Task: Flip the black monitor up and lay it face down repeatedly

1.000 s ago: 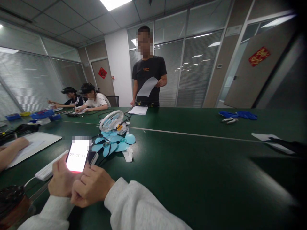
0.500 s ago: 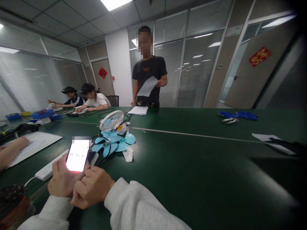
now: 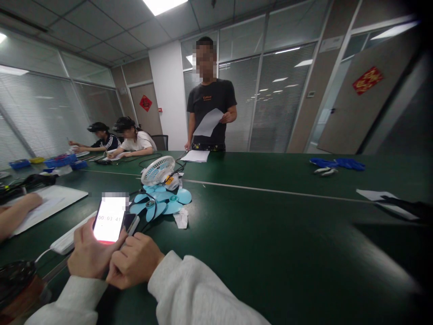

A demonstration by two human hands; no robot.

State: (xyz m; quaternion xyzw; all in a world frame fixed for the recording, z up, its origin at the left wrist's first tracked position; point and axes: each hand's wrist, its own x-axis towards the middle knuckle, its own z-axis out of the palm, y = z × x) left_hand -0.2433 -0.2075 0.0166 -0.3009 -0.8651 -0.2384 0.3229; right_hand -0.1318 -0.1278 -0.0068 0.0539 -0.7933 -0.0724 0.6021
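My left hand [image 3: 88,253] is closed around a phone [image 3: 110,220] whose lit screen shows a timer, held upright at the near left of the green table [image 3: 257,225]. My right hand [image 3: 135,261] sits beside it with fingers curled, its thumb touching the phone's lower edge. Both arms wear grey-white sleeves. Just beyond the phone lie a small white desk fan [image 3: 158,170] and several light blue fan blades [image 3: 162,202].
A person in a black shirt [image 3: 211,108] stands at the far edge holding a sheet of paper. Two seated people [image 3: 118,140] work at the far left. Another person's hand [image 3: 16,210] rests on white paper at left. Blue gloves [image 3: 338,163] lie far right.
My right hand has shifted slightly right and its thumb has settled against the phone's bottom edge. The phone and left hand hold steady.
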